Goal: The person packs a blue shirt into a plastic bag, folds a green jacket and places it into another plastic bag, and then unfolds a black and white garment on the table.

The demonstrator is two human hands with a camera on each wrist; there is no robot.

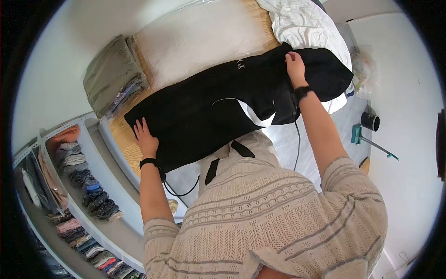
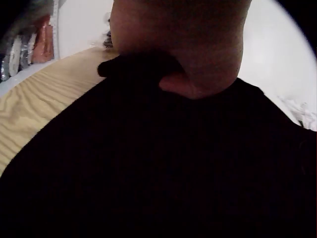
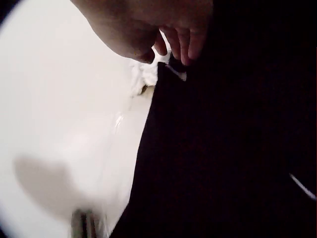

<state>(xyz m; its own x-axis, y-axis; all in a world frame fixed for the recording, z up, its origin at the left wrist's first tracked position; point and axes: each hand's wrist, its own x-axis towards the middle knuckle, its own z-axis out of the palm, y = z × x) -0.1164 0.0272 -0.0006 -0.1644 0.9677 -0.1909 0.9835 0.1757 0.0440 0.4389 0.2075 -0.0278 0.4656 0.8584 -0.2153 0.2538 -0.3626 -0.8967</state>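
A black cloth garment (image 1: 200, 102) with small white lettering lies spread on the wooden table, reaching past its near edge. A white band (image 1: 260, 122) curves across its front. My left hand (image 1: 146, 139) rests on the garment's left end with fingers spread; in the left wrist view its thumb (image 2: 178, 85) lies over the black cloth and the other fingers are hidden. At the garment's far edge, toward the right, is my right hand (image 1: 296, 69). Its fingers (image 3: 184, 47) bend down to the cloth beside a small white tag (image 3: 177, 73), with the thumb apart from them.
Clear plastic packaging (image 1: 204, 42) covers the table's back. A wrapped grey-green bundle (image 1: 111, 74) stands at back left, white cloth (image 1: 304, 25) at back right. Shelves of folded clothes (image 1: 95, 195) line the left. A dark cord (image 1: 298, 144) hangs down; a teal-headed tool (image 1: 357, 134) lies at right.
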